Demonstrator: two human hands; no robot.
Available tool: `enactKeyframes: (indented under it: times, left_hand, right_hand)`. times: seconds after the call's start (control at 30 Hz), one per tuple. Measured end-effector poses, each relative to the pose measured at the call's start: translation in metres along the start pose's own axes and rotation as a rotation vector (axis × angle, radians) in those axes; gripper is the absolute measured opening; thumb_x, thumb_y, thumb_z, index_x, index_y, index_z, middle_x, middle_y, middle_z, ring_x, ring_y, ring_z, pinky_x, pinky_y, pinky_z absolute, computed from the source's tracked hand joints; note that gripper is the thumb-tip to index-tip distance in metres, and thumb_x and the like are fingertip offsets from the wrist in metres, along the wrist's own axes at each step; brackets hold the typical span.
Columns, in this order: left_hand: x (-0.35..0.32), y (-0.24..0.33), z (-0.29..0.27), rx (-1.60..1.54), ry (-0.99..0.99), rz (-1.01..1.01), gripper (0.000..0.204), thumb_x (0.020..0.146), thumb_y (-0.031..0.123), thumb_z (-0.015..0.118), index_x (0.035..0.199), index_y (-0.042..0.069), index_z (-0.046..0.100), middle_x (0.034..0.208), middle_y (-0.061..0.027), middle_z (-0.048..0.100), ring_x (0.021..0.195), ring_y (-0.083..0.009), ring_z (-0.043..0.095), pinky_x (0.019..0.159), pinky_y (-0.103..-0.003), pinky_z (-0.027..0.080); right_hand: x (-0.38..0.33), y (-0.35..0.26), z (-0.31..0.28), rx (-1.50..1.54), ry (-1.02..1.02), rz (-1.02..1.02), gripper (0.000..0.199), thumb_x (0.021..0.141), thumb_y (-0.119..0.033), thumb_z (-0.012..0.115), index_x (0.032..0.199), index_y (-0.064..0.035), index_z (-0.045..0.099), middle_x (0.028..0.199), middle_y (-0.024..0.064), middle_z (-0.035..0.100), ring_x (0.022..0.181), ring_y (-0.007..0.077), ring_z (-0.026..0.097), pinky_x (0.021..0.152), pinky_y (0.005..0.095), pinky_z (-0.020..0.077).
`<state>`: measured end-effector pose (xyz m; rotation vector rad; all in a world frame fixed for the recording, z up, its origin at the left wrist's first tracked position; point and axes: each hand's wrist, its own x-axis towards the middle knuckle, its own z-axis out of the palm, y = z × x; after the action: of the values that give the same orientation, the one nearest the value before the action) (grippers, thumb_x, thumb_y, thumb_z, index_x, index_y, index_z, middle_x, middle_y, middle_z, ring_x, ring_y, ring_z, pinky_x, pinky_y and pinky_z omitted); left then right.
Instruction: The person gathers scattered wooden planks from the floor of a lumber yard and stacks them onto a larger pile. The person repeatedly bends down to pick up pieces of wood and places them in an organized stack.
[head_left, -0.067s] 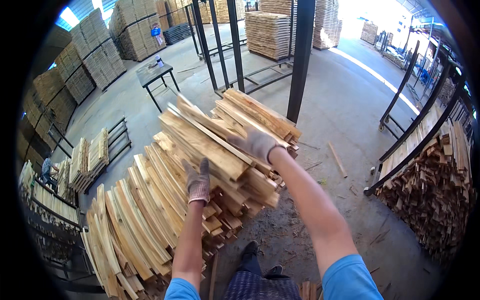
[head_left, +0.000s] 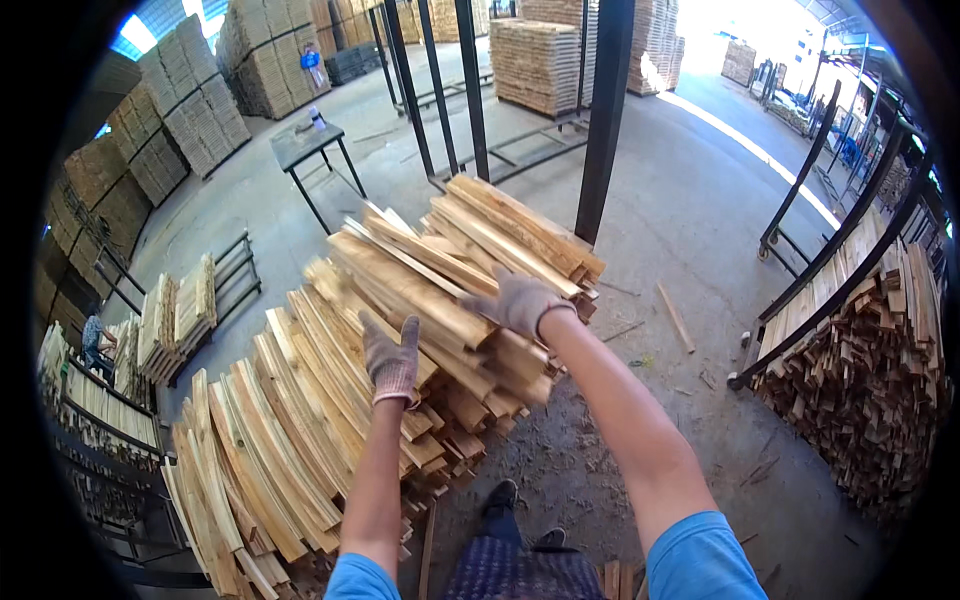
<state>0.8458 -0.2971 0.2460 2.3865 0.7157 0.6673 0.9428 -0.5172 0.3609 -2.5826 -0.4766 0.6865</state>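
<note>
A long pile of pale wooden boards spreads from the lower left to the centre. Several loose boards lie slanted on top of it, a few smeared by motion. My left hand, in a grey knit glove, is open beside the left edge of these top boards, thumb and fingers apart. My right hand, gloved too, reaches over their right side near the close ends. Its fingers stretch out to the left and rest against the wood; their tips are partly hard to make out.
Black metal posts of a rack rise just beyond the pile. A small table stands farther back on the left. At right, a rack holds many wood pieces. A loose stick lies on the floor. Another person is far left.
The top boards have dropped a little onto the pile and shifted. My hands have moved slightly apart, the right one a bit lower.
</note>
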Motion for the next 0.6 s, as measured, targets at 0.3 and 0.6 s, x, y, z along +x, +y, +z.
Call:
enactKeyframes:
  times: [0.3, 0.6]
  left_hand:
    - [0.048, -0.022, 0.054, 0.147, -0.138, 0.162, 0.09, 0.092, 0.066, 0.052, 0.153, 0.003, 0.032, 0.153, -0.0298, 0.035, 0.145, -0.0426, 0.028, 0.12, -0.051, 0.02]
    - [0.057, -0.04, 0.088, 0.058, -0.082, 0.285, 0.091, 0.09, 0.04, 0.067, 0.159, 0.007, 0.017, 0.159, -0.0249, 0.027, 0.148, -0.0402, 0.025, 0.121, -0.048, 0.018]
  right_hand:
    - [-0.046, 0.117, 0.15, 0.214, 0.643, -0.148, 0.094, 0.085, -0.057, 0.07, 0.147, 0.0033, 0.036, 0.15, 0.0299, 0.039, 0.139, 0.0424, 0.04, 0.115, 0.0468, 0.036]
    - [-0.025, 0.123, 0.174, 0.752, 0.823, 0.152, 0.105, 0.088, -0.075, 0.051, 0.148, 0.0089, 0.031, 0.151, 0.0304, 0.037, 0.14, 0.0424, 0.038, 0.117, 0.0454, 0.0315]
